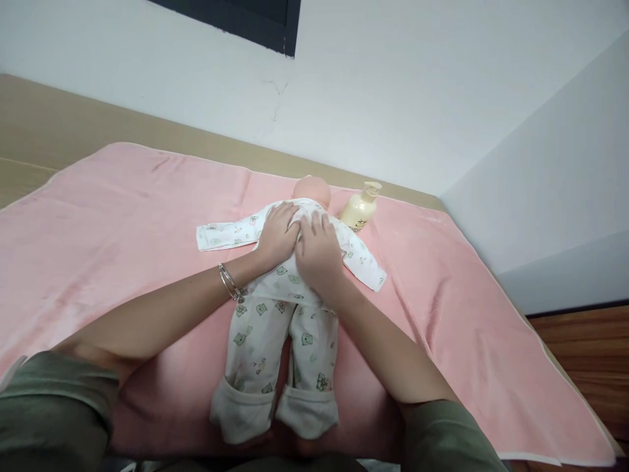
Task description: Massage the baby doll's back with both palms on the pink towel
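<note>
A baby doll [312, 190] lies stretched out with its bald head at the far end. It wears a white printed top [282, 275] and matching pants [260, 334] with wide turned-up cuffs. Both sleeves spread out to the sides. My left hand [279, 231] rests on the upper part of the top, fingers extended, with bracelets on the wrist. Beside it, thumbs close together, my right hand [319, 252] lies on the top with its fingers stretched towards the neck. The cloth under both palms is hidden.
A pale yellow pump bottle [360, 208] stands right of the doll's head. Under everything is a pink sheet [162, 196] with wrinkles, over a light wooden surface [63, 118]. A white wall [393, 98] rises behind, and brown wood [590, 360] shows at the right.
</note>
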The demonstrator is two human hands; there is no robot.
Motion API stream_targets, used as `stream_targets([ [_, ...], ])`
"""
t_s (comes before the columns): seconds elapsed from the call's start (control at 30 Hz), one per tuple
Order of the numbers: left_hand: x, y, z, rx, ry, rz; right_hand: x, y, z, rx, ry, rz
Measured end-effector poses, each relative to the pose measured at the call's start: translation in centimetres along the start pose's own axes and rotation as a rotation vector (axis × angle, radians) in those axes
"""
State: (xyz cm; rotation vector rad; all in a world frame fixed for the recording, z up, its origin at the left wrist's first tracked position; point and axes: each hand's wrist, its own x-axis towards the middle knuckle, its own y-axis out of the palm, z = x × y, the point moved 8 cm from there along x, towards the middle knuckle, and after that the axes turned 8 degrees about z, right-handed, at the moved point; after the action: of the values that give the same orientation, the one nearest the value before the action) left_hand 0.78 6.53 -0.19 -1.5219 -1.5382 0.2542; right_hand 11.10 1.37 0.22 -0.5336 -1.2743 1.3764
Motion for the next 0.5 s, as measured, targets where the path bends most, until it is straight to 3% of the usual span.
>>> stream_targets([
  [0.07, 0.0, -0.1, 0.1, -0.018, 0.003, -0.009, -0.5, 0.3, 1.5, 0.001, -0.066, 0.001],
  [0.13, 0.0, -0.1, 0.0, -0.027, 0.01, -0.005, 0.0, 0.5, 1.2, 0.043, -0.113, 0.039],
  [0.23, 0.1, -0.1, -0.3, -0.011, 0.011, 0.001, 2.1, 0.3, -2.0, 0.158, -0.124, 0.1],
  [0.37, 0.1, -0.2, -0.3, -0.007, -0.023, -0.011, 3.4, -0.4, -5.9, 0.221, 0.038, 0.024],
  [0.5, 0.0, -0.1, -0.1, -0.015, -0.015, -0.017, 1.5, 0.0, -3.3, 0.084, 0.11, 0.007],
])
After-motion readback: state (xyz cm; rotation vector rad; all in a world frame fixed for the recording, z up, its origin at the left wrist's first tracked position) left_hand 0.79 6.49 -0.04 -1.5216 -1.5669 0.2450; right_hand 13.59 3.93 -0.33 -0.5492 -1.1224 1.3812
